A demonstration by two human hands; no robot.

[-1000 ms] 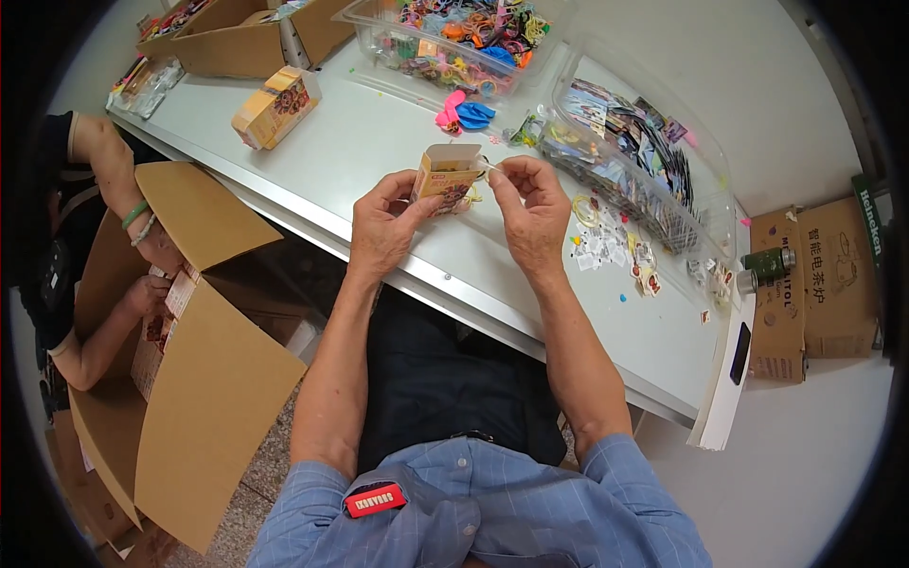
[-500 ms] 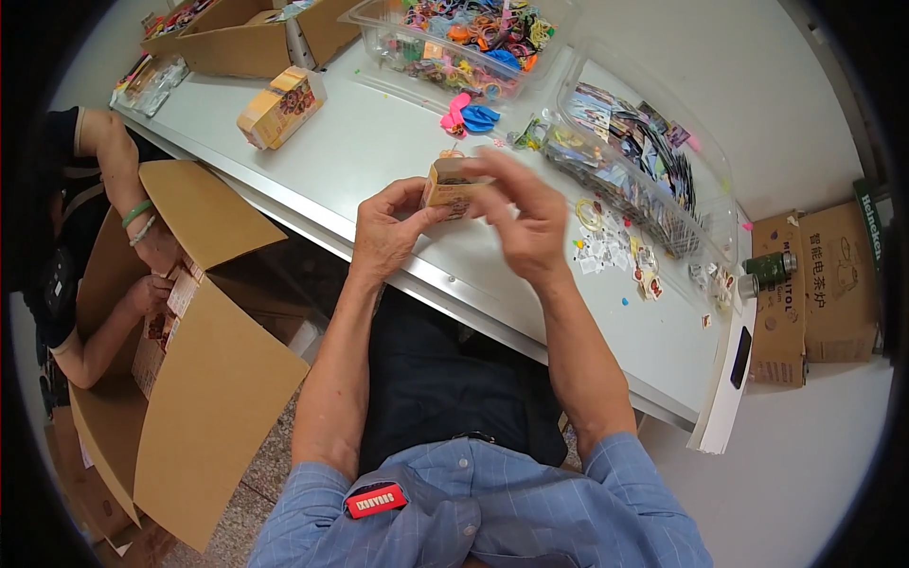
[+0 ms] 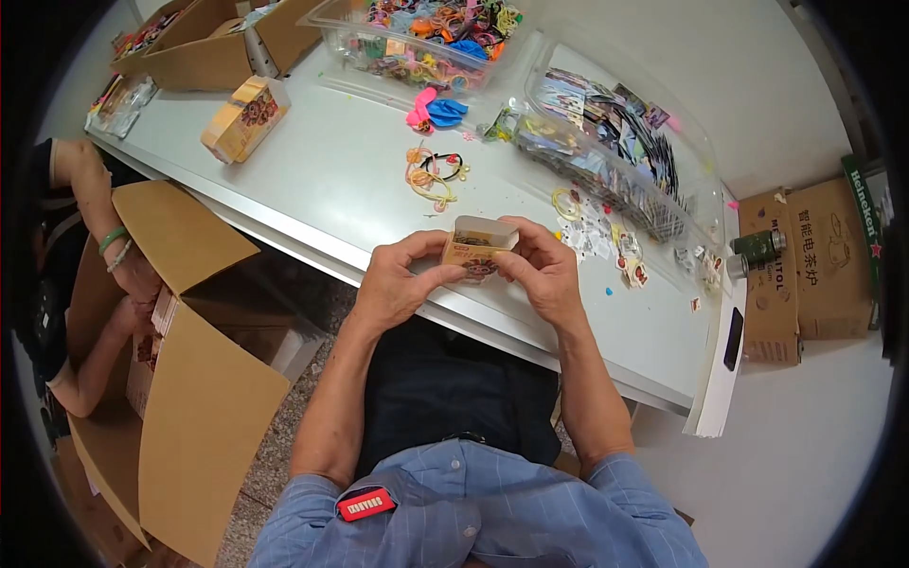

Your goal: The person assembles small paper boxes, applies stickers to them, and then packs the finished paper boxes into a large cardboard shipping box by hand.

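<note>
Just above the table's near edge, a small yellow printed carton [image 3: 471, 254] is held with its top flap up and its mouth open. My left hand [image 3: 402, 282] grips the carton's left side, thumb on the front face. On the opposite side my right hand [image 3: 545, 276] closes on it, thumb against the front and fingers behind. Several coloured hair ties [image 3: 433, 178] lie beyond the carton. Behind them are pink and blue balloon-like pieces [image 3: 441, 112]. What the carton holds cannot be made out.
A stack of yellow cartons [image 3: 244, 119] stands at the left. Clear tubs hold colourful trinkets [image 3: 445, 38] and dark packets [image 3: 615, 123]. Small cards and stickers [image 3: 597, 237] lie at the right. A co-worker's hands [image 3: 137, 284] reach into a large cardboard box [image 3: 204, 398].
My right hand, blurred over the carton's mouth before, now holds its right side. The carton has come nearer to me, its flap standing up. The view has shifted slightly.
</note>
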